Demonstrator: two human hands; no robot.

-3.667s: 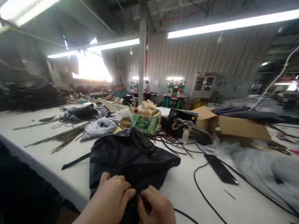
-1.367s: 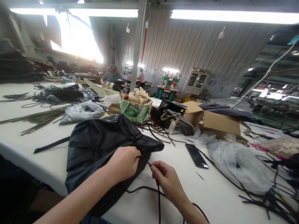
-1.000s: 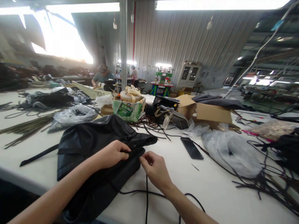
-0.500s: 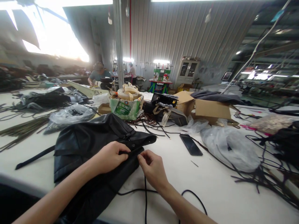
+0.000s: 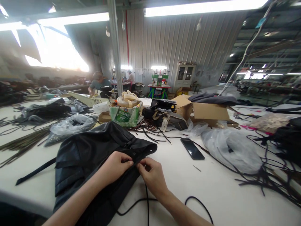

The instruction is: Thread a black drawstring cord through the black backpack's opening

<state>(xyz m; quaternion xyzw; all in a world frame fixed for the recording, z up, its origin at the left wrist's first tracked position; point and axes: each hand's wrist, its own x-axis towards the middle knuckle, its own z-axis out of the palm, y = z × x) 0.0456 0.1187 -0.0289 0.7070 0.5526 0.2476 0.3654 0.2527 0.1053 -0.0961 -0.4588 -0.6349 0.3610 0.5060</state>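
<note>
We pinch the near edge of the black leather bag [image 5: 94,150] with our left hand [image 5: 114,166], fingers pressed together on the fabric, while our right hand [image 5: 152,175] nips the end of a thin black cord [image 5: 147,204] between thumb and fingertips, right against that same edge, so the two hands touch. The bag lies slumped on the white worktable [image 5: 211,194] in front of us, and the cord runs from our right hand toward the near edge of the table, with a loop beside our right forearm. Beyond the bag stand an open cardboard box [image 5: 207,111] and a green-labelled carton of tape rolls [image 5: 125,111]. A crumpled clear plastic bag [image 5: 231,149] lies to the right, and just left of it a dark phone [image 5: 192,148] lies flat.
</note>
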